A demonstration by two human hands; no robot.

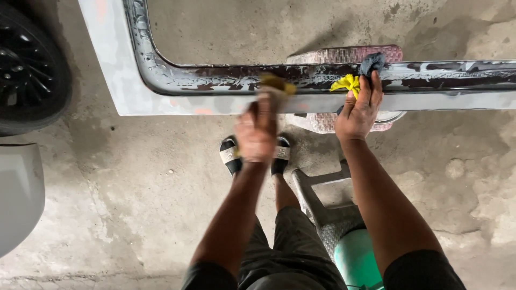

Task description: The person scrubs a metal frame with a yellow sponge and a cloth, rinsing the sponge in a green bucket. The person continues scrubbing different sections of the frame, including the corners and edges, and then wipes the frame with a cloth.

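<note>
A grey car door panel (123, 80) lies flat in front of me, its dark window-frame channel (226, 75) scuffed and patchy. My left hand (257, 129) is blurred and grips a yellowish pad (277, 84) pressed on the channel's lower edge. My right hand (359, 110) rests on the panel edge to the right, fingers pinning a yellow and dark grey cloth (357, 75) against the channel.
A black car wheel (29, 70) is at the far left, with a pale body panel (19, 193) below it. A woven pink mat (344, 55) lies under the door. A metal stand (322, 193) and a green cylinder (357, 263) are by my sandalled feet (231, 156).
</note>
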